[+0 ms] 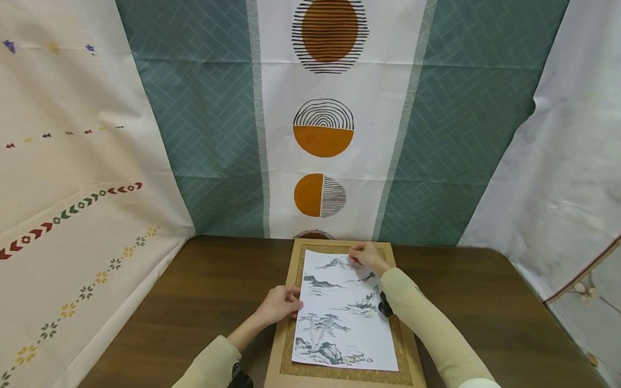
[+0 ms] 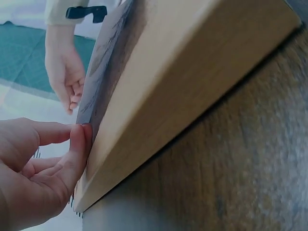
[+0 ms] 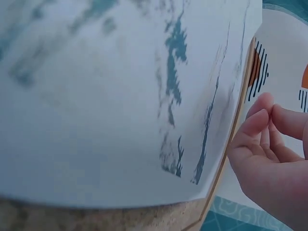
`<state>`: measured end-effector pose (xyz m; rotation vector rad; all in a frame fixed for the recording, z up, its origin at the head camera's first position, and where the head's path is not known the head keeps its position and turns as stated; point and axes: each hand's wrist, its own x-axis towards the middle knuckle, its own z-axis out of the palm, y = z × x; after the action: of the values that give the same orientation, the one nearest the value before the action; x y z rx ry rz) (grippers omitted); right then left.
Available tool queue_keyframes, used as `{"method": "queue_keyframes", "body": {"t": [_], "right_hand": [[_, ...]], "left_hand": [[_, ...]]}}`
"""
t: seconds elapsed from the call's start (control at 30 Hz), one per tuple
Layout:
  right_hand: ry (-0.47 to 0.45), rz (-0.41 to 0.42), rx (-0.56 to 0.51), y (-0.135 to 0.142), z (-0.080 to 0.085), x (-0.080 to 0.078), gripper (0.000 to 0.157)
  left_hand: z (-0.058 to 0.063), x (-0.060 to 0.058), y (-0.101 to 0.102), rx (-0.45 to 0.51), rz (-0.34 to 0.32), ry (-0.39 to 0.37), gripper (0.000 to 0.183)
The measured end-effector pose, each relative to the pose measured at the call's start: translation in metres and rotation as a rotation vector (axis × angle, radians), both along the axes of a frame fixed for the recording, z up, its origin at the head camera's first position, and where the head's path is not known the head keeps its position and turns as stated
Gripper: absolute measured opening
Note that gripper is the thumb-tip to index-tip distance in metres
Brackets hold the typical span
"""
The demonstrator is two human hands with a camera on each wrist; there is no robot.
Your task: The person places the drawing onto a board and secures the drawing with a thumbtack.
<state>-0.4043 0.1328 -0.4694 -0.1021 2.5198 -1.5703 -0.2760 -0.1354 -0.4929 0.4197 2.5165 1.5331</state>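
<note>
A white sheet of paper [image 1: 336,337] printed with grey ink landscapes lies over a cork board [image 1: 345,373] in a pale wooden frame [image 1: 350,386]. At the sheet's left edge, my left hand [image 1: 281,305] pinches the paper between thumb and finger, as the left wrist view also shows. My right hand [image 1: 368,256] hovers over the sheet's upper right corner. In the right wrist view, the fingertips [image 3: 263,115] of that hand meet apart from the paper; no object shows between them, though something tiny could be hidden there.
The framed board lies on a dark wooden table [image 1: 204,304]. A green and white cloth [image 1: 326,189] with orange circles hangs behind the table. Patterned pale cloths hang on both sides. A dark strap device [image 1: 385,305] sits on my right wrist.
</note>
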Motion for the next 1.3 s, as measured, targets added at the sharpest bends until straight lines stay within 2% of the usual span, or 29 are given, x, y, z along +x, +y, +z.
{"method": "queue_keyframes", "body": {"t": [0.2, 0.57, 1.03, 1.3], "right_hand": [[-0.009, 0.033, -0.046, -0.006, 0.001, -0.003, 0.028], [-0.068, 0.026, -0.067, -0.011, 0.000, -0.010, 0.025], [-0.077, 0.021, -0.035, -0.015, -0.006, -0.017, 0.023], [-0.099, -0.048, 0.035, -0.017, -0.011, -0.018, 0.019]], "left_hand": [[0.000, -0.002, -0.002, -0.048, -0.024, 0.054, 0.048], [-0.001, -0.007, -0.002, -0.112, -0.045, 0.082, 0.054], [-0.003, -0.002, -0.001, -0.139, -0.035, 0.091, 0.051], [-0.006, -0.002, 0.001, -0.148, -0.042, 0.101, 0.049]]}}
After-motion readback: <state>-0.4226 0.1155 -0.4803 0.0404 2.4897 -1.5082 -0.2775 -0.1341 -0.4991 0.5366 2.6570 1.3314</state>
